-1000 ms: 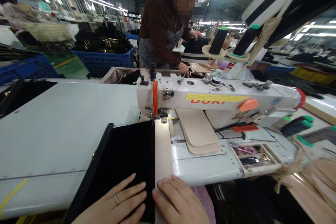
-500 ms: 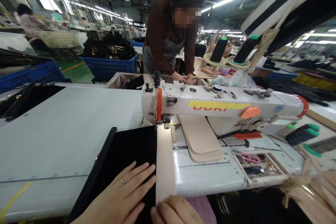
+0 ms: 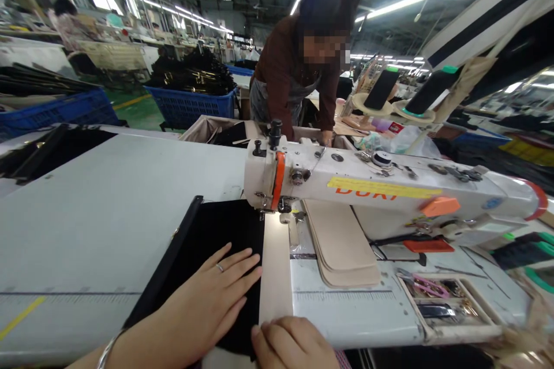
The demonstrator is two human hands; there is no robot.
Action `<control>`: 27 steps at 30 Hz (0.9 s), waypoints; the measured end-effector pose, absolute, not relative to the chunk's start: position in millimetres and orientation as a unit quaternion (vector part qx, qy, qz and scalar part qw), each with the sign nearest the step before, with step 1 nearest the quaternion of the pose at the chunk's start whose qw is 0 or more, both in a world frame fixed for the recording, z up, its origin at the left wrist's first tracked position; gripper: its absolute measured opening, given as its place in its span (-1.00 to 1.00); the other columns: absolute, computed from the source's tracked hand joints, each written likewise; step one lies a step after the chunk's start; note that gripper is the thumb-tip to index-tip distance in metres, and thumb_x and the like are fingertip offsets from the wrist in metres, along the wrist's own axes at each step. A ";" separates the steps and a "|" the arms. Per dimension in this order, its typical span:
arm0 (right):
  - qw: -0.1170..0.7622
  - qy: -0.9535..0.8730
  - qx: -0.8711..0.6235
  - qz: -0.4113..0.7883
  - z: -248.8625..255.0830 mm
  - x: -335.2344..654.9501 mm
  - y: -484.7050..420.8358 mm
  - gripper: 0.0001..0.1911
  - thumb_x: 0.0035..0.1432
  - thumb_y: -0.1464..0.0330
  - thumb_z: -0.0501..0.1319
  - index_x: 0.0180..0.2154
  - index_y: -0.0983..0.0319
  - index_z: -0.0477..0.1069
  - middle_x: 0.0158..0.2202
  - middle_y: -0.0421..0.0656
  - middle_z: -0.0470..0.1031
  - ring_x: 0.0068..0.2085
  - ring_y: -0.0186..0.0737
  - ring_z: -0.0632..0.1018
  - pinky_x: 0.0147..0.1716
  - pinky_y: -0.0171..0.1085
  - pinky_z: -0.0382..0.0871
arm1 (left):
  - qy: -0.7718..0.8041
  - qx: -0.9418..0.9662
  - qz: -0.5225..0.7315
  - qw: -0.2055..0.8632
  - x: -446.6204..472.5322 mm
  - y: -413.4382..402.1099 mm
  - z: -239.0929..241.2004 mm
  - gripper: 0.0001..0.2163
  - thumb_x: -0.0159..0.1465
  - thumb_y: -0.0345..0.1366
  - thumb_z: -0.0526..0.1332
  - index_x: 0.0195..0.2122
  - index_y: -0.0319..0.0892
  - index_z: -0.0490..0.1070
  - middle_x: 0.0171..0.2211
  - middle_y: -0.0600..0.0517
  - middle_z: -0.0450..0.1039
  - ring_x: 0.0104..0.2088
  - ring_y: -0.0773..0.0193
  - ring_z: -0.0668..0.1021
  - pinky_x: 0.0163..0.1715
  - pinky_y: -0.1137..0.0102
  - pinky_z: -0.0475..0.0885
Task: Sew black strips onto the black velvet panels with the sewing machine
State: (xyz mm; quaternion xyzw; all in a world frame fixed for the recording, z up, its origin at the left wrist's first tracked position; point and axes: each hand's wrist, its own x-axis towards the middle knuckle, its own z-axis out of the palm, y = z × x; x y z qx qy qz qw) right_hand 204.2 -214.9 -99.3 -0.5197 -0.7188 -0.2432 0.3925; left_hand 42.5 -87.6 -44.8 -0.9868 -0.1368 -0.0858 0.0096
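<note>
A black fabric panel (image 3: 212, 228) lies on the sewing table, its far edge by the needle area of the white sewing machine (image 3: 389, 187). Along its right side runs a beige strip (image 3: 277, 277), which reaches up under the machine's lit presser foot area. My left hand (image 3: 216, 291) rests flat on the black panel, fingers stretched out beside the strip. The curled fingers of my right hand (image 3: 294, 343) grip the strip's near end, where it meets the panel's edge; the fingertips are partly hidden.
Stacked beige pieces (image 3: 346, 248) lie right of the needle. A small tray (image 3: 450, 305) of tools sits at the table's right front. Thread cones (image 3: 383, 89) stand behind the machine. Across from me a person (image 3: 285, 69) leans over a lined bin. Blue crates (image 3: 190, 104) hold black goods.
The black panel and beige strip have slid a little away from me at the machine, both hands going along. The panel's near corner now shows. My view has turned slightly left.
</note>
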 end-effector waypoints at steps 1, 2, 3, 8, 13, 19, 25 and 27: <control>0.390 -0.729 -0.515 -0.229 -98.1 207.4 -213.5 -0.74 0.32 0.47 0.02 -0.26 0.24 0.49 -0.50 -0.23 0.52 -0.52 -0.27 0.48 -0.56 -0.27 0.30 | -0.136 -0.986 -0.092 0.011 44.2 -84.7 -46.2 -0.48 0.33 -0.44 0.11 0.32 -0.08 0.17 0.29 0.00 0.28 0.29 0.18 0.31 0.36 0.13 0.07; 0.393 -0.731 -0.514 -0.214 -97.0 210.3 -212.1 -0.70 0.34 0.43 -0.02 -0.23 0.25 0.49 -0.49 -0.21 0.52 -0.51 -0.25 0.48 -0.54 -0.25 0.31 | -0.132 -0.986 -0.097 0.015 45.3 -82.6 -47.6 -0.50 0.33 -0.43 0.11 0.30 -0.10 0.20 0.28 -0.02 0.30 0.29 0.17 0.32 0.36 0.12 0.06; 0.395 -0.734 -0.515 -0.199 -95.5 212.9 -210.6 -0.68 0.35 0.40 -0.04 -0.20 0.25 0.49 -0.48 -0.19 0.53 -0.50 -0.23 0.48 -0.53 -0.24 0.33 | -0.126 -0.986 -0.103 0.019 45.5 -81.5 -48.6 -0.52 0.33 -0.42 0.12 0.28 -0.13 0.23 0.26 -0.03 0.33 0.28 0.15 0.33 0.36 0.12 0.06; 0.351 -0.768 -0.520 -0.131 -81.6 224.4 -201.0 -0.72 0.21 0.46 0.07 -0.11 0.26 0.48 -0.39 -0.17 0.56 -0.40 -0.21 0.51 -0.44 -0.26 0.43 | -0.078 -0.989 -0.121 0.027 33.1 -89.0 -49.6 -0.58 0.31 -0.43 0.15 0.20 -0.18 0.33 0.18 -0.04 0.42 0.24 0.15 0.38 0.34 0.21 0.13; 0.332 -0.782 -0.523 -0.065 -74.9 232.1 -192.8 -0.69 0.19 0.45 0.11 -0.04 0.28 0.46 -0.34 -0.11 0.55 -0.32 -0.18 0.51 -0.32 -0.25 0.47 | -0.041 -0.990 -0.135 -0.008 25.4 -88.3 -63.1 -0.57 0.27 -0.53 0.10 0.17 -0.20 0.34 0.17 -0.01 0.44 0.22 0.23 0.39 0.34 0.25 0.17; 0.317 -0.782 -0.536 -0.030 -74.9 237.7 -185.4 -0.70 0.26 0.40 0.17 0.02 0.29 0.44 -0.21 -0.10 0.56 -0.24 -0.14 0.51 -0.25 -0.20 0.49 | -0.040 -0.977 -0.200 -0.062 35.8 -70.5 -73.9 -0.64 0.28 -0.57 0.02 0.04 -0.19 0.40 0.06 0.00 0.52 0.16 0.27 0.45 0.33 0.25 0.19; 0.307 -0.775 -0.552 -0.002 -70.5 242.7 -177.4 -0.70 0.28 0.42 0.18 0.04 0.24 0.42 -0.11 -0.12 0.55 -0.15 -0.13 0.51 -0.13 -0.17 0.49 | -0.079 -0.986 -0.136 -0.052 39.4 -57.1 -64.2 -0.59 0.27 -0.57 0.06 0.11 -0.15 0.37 0.15 0.02 0.44 0.18 0.22 0.43 0.28 0.25 0.26; 0.304 -0.771 -0.559 0.012 -68.9 243.7 -175.0 -0.69 0.27 0.42 0.19 0.05 0.22 0.42 -0.08 -0.12 0.54 -0.12 -0.12 0.51 -0.11 -0.15 0.49 | -0.088 -0.988 -0.123 -0.043 41.3 -50.7 -66.1 -0.59 0.28 -0.58 0.06 0.12 -0.14 0.37 0.16 0.03 0.43 0.19 0.21 0.42 0.27 0.24 0.27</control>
